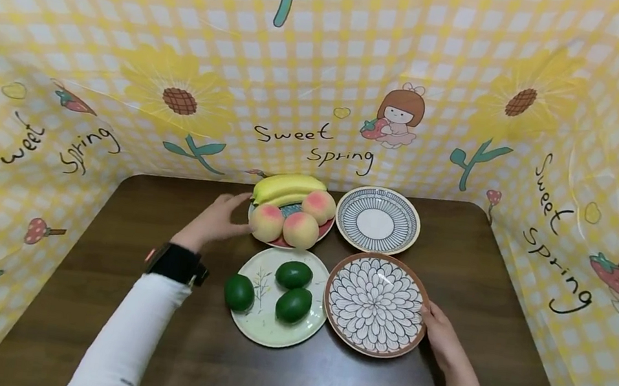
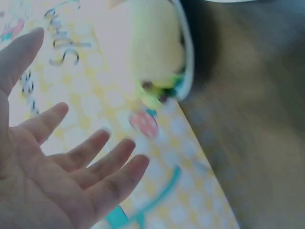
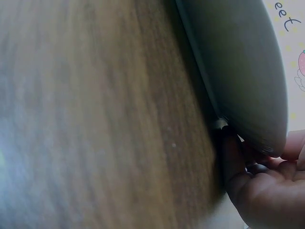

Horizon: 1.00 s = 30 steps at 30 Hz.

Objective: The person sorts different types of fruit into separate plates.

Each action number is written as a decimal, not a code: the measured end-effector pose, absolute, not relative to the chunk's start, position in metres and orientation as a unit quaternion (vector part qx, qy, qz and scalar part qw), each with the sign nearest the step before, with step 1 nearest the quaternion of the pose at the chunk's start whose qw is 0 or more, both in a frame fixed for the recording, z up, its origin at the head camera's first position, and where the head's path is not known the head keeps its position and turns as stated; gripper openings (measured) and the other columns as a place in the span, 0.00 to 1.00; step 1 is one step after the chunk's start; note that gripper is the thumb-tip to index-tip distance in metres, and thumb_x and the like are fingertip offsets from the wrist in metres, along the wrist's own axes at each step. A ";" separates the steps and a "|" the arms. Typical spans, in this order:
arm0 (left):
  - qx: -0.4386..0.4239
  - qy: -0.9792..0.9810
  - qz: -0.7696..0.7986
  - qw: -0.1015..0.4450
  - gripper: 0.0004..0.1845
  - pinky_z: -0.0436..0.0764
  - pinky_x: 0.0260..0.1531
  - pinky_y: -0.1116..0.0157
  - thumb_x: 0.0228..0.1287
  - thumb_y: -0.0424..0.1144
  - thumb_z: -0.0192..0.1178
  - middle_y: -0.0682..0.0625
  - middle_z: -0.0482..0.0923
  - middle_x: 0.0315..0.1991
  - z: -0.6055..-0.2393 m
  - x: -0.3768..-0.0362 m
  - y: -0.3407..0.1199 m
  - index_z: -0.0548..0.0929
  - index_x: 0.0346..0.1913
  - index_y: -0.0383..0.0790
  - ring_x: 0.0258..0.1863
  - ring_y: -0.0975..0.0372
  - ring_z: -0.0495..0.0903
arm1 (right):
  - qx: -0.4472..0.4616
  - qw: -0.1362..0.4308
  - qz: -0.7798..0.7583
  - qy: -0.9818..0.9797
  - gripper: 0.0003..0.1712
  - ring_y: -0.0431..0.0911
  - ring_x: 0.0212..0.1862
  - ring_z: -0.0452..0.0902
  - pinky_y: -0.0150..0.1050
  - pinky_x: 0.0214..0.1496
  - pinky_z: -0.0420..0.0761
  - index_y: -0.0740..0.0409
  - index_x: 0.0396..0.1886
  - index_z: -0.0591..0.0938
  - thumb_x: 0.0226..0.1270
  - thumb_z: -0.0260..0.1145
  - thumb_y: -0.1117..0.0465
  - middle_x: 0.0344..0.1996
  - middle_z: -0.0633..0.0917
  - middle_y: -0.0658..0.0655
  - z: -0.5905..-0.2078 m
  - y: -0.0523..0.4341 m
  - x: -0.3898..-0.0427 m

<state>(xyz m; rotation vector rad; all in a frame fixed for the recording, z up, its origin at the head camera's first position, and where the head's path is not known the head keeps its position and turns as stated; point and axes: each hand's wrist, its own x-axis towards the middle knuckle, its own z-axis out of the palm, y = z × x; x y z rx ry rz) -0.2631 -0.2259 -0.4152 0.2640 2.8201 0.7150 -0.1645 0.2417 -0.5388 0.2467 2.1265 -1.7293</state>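
Observation:
My left hand (image 1: 236, 213) lies open with spread fingers (image 2: 95, 143) beside the left edge of a red plate (image 1: 327, 227); I cannot tell whether it touches the plate. That plate holds three peaches (image 1: 301, 229) and bananas (image 1: 287, 187); its rim (image 2: 189, 62) and a banana (image 2: 157, 47) show blurred in the left wrist view. My right hand (image 1: 430, 313) holds the right rim of a brown-edged flower-patterned plate (image 1: 374, 303). Its fingers (image 3: 248, 162) curl under the plate's underside (image 3: 238, 71), which is slightly raised off the table (image 3: 95, 119).
A blue striped plate (image 1: 377, 220) stands at the back right. A pale plate (image 1: 267, 334) in front carries three dark green fruits (image 1: 294, 274), one (image 1: 239, 292) at its left edge. A yellow checked backdrop (image 1: 327, 58) walls in the brown table (image 1: 166, 213) on three sides.

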 end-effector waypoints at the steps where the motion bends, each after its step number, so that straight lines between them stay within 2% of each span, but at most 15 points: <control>1: 0.096 0.962 0.232 0.111 0.45 0.66 0.71 0.36 0.70 0.49 0.64 0.23 0.51 0.77 -0.413 -0.272 -0.218 0.54 0.81 0.34 0.74 0.31 0.60 | 0.089 0.191 -0.618 0.758 0.35 0.68 0.82 0.35 0.61 0.84 0.42 0.75 0.80 0.43 0.87 0.37 0.57 0.80 0.45 0.77 -0.538 0.241 -0.165; 6: 0.110 0.969 0.177 0.131 0.45 0.71 0.69 0.38 0.66 0.47 0.66 0.23 0.52 0.76 -0.419 -0.304 -0.186 0.59 0.80 0.37 0.72 0.30 0.64 | 0.087 0.187 -0.625 0.752 0.34 0.67 0.82 0.37 0.61 0.84 0.44 0.76 0.80 0.44 0.87 0.36 0.59 0.80 0.46 0.77 -0.538 0.238 -0.168; 11: 0.098 0.971 0.153 0.158 0.44 0.75 0.65 0.41 0.61 0.42 0.67 0.24 0.57 0.74 -0.434 -0.320 -0.177 0.62 0.79 0.38 0.69 0.33 0.68 | 0.075 0.188 -0.635 0.746 0.34 0.68 0.82 0.38 0.61 0.84 0.44 0.77 0.80 0.44 0.86 0.36 0.59 0.79 0.47 0.78 -0.540 0.235 -0.170; 15: 0.103 0.973 0.128 0.163 0.43 0.77 0.62 0.42 0.58 0.42 0.66 0.26 0.63 0.72 -0.445 -0.326 -0.179 0.65 0.77 0.38 0.67 0.34 0.71 | 0.078 0.187 -0.637 0.744 0.33 0.68 0.82 0.38 0.61 0.84 0.44 0.78 0.79 0.45 0.86 0.36 0.60 0.79 0.48 0.78 -0.541 0.234 -0.169; 21: 0.101 0.975 0.115 0.161 0.43 0.75 0.64 0.38 0.56 0.48 0.71 0.29 0.65 0.71 -0.457 -0.327 -0.175 0.69 0.75 0.41 0.69 0.30 0.67 | 0.086 0.182 -0.634 0.746 0.33 0.68 0.82 0.39 0.61 0.84 0.44 0.77 0.79 0.46 0.86 0.36 0.60 0.79 0.49 0.78 -0.541 0.237 -0.168; 26: 0.105 0.976 0.133 0.138 0.38 0.76 0.61 0.36 0.56 0.44 0.71 0.29 0.66 0.68 -0.464 -0.328 -0.171 0.74 0.70 0.41 0.67 0.28 0.66 | 0.092 0.177 -0.633 0.748 0.33 0.68 0.82 0.39 0.61 0.84 0.44 0.77 0.79 0.47 0.86 0.37 0.60 0.79 0.49 0.78 -0.542 0.240 -0.168; 30: 0.108 0.974 0.143 0.136 0.36 0.77 0.59 0.37 0.57 0.42 0.68 0.28 0.66 0.68 -0.468 -0.327 -0.171 0.73 0.71 0.40 0.66 0.27 0.67 | 0.095 0.178 -0.628 0.751 0.33 0.69 0.82 0.39 0.62 0.84 0.45 0.77 0.79 0.47 0.87 0.37 0.59 0.79 0.49 0.78 -0.543 0.242 -0.169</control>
